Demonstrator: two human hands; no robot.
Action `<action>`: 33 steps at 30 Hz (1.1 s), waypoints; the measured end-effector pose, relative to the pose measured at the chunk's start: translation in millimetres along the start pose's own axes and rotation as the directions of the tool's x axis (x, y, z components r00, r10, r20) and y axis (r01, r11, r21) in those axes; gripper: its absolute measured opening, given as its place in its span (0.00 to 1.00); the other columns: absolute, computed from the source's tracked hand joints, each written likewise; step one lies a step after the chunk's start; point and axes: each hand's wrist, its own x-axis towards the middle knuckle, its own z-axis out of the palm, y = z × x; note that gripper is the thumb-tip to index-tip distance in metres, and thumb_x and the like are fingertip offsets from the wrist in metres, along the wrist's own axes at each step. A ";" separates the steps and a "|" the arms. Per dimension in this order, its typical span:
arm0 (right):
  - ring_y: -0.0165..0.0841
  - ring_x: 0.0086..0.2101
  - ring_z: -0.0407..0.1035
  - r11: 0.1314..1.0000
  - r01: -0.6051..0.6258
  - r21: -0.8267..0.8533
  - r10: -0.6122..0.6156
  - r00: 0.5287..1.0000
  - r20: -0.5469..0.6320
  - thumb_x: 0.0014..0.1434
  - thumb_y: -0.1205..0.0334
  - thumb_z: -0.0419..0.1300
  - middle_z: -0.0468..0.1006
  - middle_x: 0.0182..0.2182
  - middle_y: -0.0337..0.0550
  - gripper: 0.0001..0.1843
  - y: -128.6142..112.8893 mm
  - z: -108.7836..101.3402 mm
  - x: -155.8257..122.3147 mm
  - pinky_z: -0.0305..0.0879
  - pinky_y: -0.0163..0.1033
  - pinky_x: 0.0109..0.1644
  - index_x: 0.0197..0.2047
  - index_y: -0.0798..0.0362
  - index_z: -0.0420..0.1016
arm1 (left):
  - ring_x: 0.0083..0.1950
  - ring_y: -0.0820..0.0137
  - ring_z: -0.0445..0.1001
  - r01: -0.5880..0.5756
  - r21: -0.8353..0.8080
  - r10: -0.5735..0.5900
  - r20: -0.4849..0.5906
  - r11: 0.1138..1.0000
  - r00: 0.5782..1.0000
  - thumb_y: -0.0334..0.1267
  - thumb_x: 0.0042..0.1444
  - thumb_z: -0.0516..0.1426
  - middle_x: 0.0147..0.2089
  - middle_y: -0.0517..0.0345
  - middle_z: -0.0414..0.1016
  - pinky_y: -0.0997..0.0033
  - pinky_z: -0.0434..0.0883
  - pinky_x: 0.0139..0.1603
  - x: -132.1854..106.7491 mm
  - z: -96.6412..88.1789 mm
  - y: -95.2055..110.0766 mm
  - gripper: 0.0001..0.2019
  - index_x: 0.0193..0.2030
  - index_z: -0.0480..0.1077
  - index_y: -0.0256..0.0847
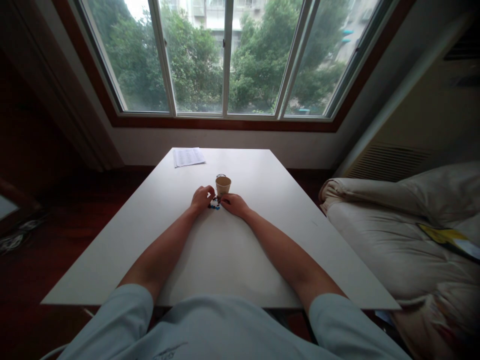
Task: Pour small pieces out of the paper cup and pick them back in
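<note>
A brown paper cup (223, 186) stands upright on the white table (240, 250). Just in front of it lies a small cluster of blue and dark bead-like pieces (214, 205), too small to name surely. My left hand (203, 197) rests at the left of the pieces, thumb and finger curled together; whatever they pinch is too small to see. From the right, my right hand (234, 204) reaches in below the cup, its fingertips drawn together at the cluster's edge. A dark thin loop (221, 175) shows behind the cup.
Printed sheets of paper (189, 157) lie at the table's far left corner. Beyond the far edge is a wall with a window (225, 60). On the right stands a beige padded sofa (375, 235) with a yellow and black item (446, 236).
</note>
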 end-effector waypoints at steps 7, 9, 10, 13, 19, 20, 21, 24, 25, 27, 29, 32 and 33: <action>0.32 0.37 0.71 1.000 0.005 0.001 -0.005 1.000 -0.002 0.62 0.61 0.59 0.80 0.37 0.40 0.07 -0.2 -1.3 -0.9 0.60 0.33 0.42 0.38 0.49 0.78 | 0.40 0.67 0.71 0.040 -0.115 -0.053 -0.111 0.993 0.992 0.35 0.59 0.55 0.38 0.57 0.77 0.65 0.68 0.46 1.6 0.6 6.0 0.06 0.41 0.72 0.44; 0.32 0.37 0.71 1.000 0.005 0.005 -0.005 1.000 -0.004 0.62 0.60 0.59 0.80 0.37 0.40 0.07 -0.4 -1.7 -1.3 0.60 0.33 0.42 0.39 0.49 0.78 | 0.39 0.69 0.72 0.070 -0.167 -0.094 -0.139 0.984 0.986 0.35 0.58 0.55 0.38 0.58 0.77 0.67 0.68 0.44 2.2 -0.4 9.6 0.06 0.41 0.71 0.43; 0.32 0.37 0.71 1.000 0.006 0.008 -0.006 1.000 -0.005 0.62 0.60 0.59 0.80 0.37 0.40 0.07 -0.4 -1.8 -1.5 0.60 0.33 0.42 0.39 0.49 0.78 | 0.38 0.69 0.72 0.091 -0.192 -0.120 -0.150 0.977 0.981 0.35 0.58 0.55 0.38 0.59 0.76 0.68 0.68 0.43 2.4 -0.8 11.7 0.06 0.41 0.70 0.43; 0.32 0.36 0.71 1.000 0.007 0.011 -0.007 1.000 -0.009 0.62 0.60 0.59 0.80 0.36 0.40 0.07 -0.5 -1.7 -1.7 0.60 0.33 0.41 0.38 0.49 0.78 | 0.34 0.71 0.70 0.140 -0.243 -0.184 -0.166 0.960 0.969 0.36 0.58 0.54 0.34 0.61 0.74 0.71 0.67 0.37 1.9 -1.2 18.3 0.04 0.40 0.68 0.43; 0.32 0.36 0.70 1.000 0.001 0.005 -0.001 1.000 -0.003 0.63 0.60 0.58 0.80 0.37 0.40 0.07 -2.3 -2.6 -1.5 0.60 0.33 0.41 0.38 0.49 0.78 | 0.32 0.73 0.68 0.119 -0.281 -0.166 -0.151 0.952 0.974 0.36 0.59 0.52 0.32 0.62 0.72 0.73 0.65 0.34 -1.0 0.7 27.7 0.04 0.40 0.67 0.43; 0.32 0.36 0.70 1.000 0.000 0.005 0.000 1.000 -0.002 0.63 0.60 0.58 0.80 0.37 0.40 0.07 -2.4 -2.7 -1.5 0.60 0.33 0.41 0.38 0.49 0.79 | 0.32 0.73 0.69 0.113 -0.286 -0.162 -0.152 0.951 0.975 0.36 0.60 0.52 0.32 0.62 0.73 0.74 0.65 0.34 -1.1 0.6 28.3 0.05 0.41 0.67 0.43; 0.32 0.36 0.70 1.000 0.000 0.006 0.000 1.000 -0.001 0.62 0.60 0.58 0.80 0.37 0.40 0.07 -2.4 -2.8 -1.4 0.60 0.33 0.41 0.38 0.49 0.79 | 0.32 0.73 0.69 0.108 -0.291 -0.158 -0.154 0.951 0.975 0.36 0.60 0.52 0.33 0.62 0.73 0.74 0.65 0.34 -1.1 0.6 28.6 0.05 0.41 0.67 0.43; 0.32 0.36 0.70 1.000 0.003 0.008 -0.003 1.000 -0.005 0.62 0.60 0.59 0.80 0.37 0.40 0.07 -2.0 -2.4 -1.2 0.60 0.33 0.42 0.39 0.49 0.79 | 0.32 0.73 0.69 0.088 -0.299 -0.141 -0.161 0.950 0.977 0.36 0.62 0.51 0.35 0.61 0.74 0.74 0.66 0.35 -0.5 0.0 29.3 0.05 0.42 0.67 0.43; 0.32 0.36 0.70 1.000 0.002 0.010 -0.002 1.000 -0.006 0.62 0.61 0.59 0.80 0.37 0.40 0.07 -1.9 -2.2 -1.1 0.61 0.33 0.42 0.39 0.49 0.79 | 0.32 0.74 0.68 0.082 -0.296 -0.136 -0.168 0.952 0.976 0.36 0.62 0.51 0.36 0.61 0.74 0.74 0.66 0.35 -0.3 -0.2 29.6 0.06 0.42 0.68 0.43; 0.32 0.37 0.71 1.000 -0.006 0.014 0.006 1.000 -0.006 0.62 0.61 0.59 0.80 0.37 0.40 0.07 -1.7 -1.7 -1.0 0.61 0.33 0.42 0.39 0.49 0.79 | 0.33 0.73 0.68 0.068 -0.281 -0.124 -0.189 0.957 0.974 0.35 0.63 0.50 0.39 0.59 0.74 0.73 0.67 0.36 0.0 -1.0 30.4 0.07 0.43 0.68 0.43; 0.32 0.37 0.71 1.000 -0.013 0.016 0.013 1.000 -0.007 0.62 0.60 0.59 0.80 0.37 0.40 0.07 -1.5 -1.4 -1.0 0.61 0.33 0.42 0.39 0.48 0.79 | 0.34 0.73 0.68 0.053 -0.254 -0.111 -0.220 0.966 0.969 0.34 0.63 0.50 0.41 0.57 0.74 0.72 0.68 0.38 0.0 -2.2 31.3 0.08 0.42 0.70 0.42; 0.32 0.36 0.71 1.000 -0.002 0.023 0.002 1.000 -0.017 0.62 0.60 0.58 0.80 0.36 0.40 0.07 -1.0 -1.2 -1.1 0.61 0.33 0.41 0.39 0.48 0.79 | 0.34 0.72 0.68 0.030 -0.217 -0.087 -0.258 0.976 0.962 0.33 0.63 0.49 0.44 0.55 0.73 0.71 0.69 0.40 -0.9 -4.9 32.7 0.09 0.42 0.71 0.41; 0.32 0.36 0.71 1.000 0.005 0.026 -0.004 1.000 -0.020 0.62 0.60 0.58 0.80 0.36 0.40 0.07 -0.8 -1.2 -1.1 0.61 0.33 0.41 0.38 0.48 0.78 | 0.34 0.73 0.68 0.027 -0.206 -0.081 -0.263 0.978 0.961 0.32 0.63 0.50 0.45 0.54 0.72 0.71 0.69 0.41 -1.5 -6.0 33.3 0.10 0.43 0.72 0.41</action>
